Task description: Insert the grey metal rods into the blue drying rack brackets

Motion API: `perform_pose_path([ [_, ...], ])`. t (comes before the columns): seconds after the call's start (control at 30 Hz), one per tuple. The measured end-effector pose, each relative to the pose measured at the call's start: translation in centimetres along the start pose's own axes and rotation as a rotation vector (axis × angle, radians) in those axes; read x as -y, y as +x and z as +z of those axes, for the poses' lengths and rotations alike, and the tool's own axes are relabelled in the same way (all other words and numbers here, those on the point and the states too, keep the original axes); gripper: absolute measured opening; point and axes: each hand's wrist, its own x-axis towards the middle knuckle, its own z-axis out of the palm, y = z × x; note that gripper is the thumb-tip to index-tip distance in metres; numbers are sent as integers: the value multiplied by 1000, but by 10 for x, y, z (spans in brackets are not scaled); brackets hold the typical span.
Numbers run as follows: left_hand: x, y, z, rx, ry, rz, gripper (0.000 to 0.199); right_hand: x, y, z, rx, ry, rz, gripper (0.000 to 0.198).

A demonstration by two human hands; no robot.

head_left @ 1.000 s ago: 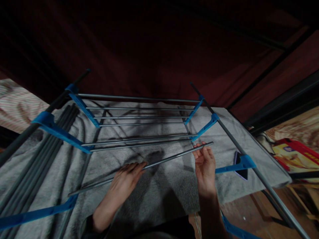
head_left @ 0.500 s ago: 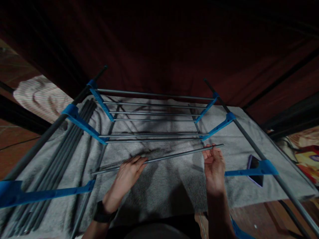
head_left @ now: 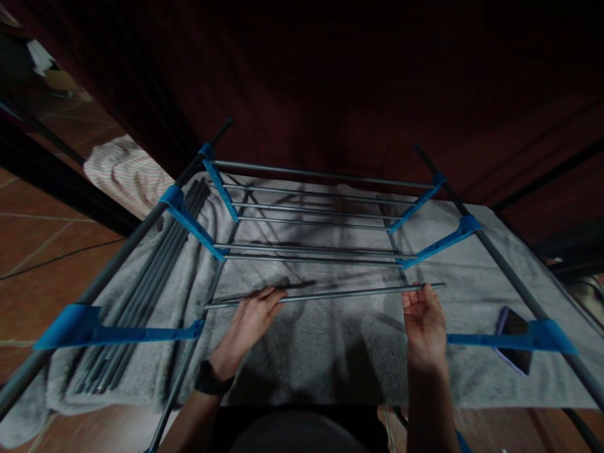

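Observation:
A loose grey metal tube (head_left: pixel 340 294) lies nearly level across the front of a rack frame, held in both hands. My left hand (head_left: pixel 255 318), with a dark watch on the wrist, grips it left of its middle. Palm up, my right hand (head_left: pixel 425 318) pinches it near its right end. The tube's left tip is close to the left blue bracket (head_left: pixel 141 333), and whether they touch I cannot tell. On the right side, another blue bracket (head_left: pixel 509 341) stands just beyond my right hand. Farther back, crossbars (head_left: pixel 311 259) span between blue brackets.
A bundle of grey tubes (head_left: pixel 146 289) lies at the left on a grey blanket (head_left: pixel 321 352). Under the right bracket rests a phone (head_left: pixel 516 358) with a purple edge. Behind the rack hangs a dark red curtain (head_left: pixel 321 94). A striped cloth (head_left: pixel 127 173) is at the far left.
The view has shifted, so the rack appears farther right. The tube has turned more level, its left end now nearer the left bracket. Both hands keep their grip.

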Motion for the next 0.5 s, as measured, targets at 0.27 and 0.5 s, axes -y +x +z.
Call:
perform_pose_path([
  [0.27, 17, -8, 7, -41, 11, 45, 27, -1, 9, -12, -20, 38, 43, 19],
  [0.5, 38, -16, 15, -7, 37, -45, 28, -4, 20, -25, -5, 58, 30, 16],
])
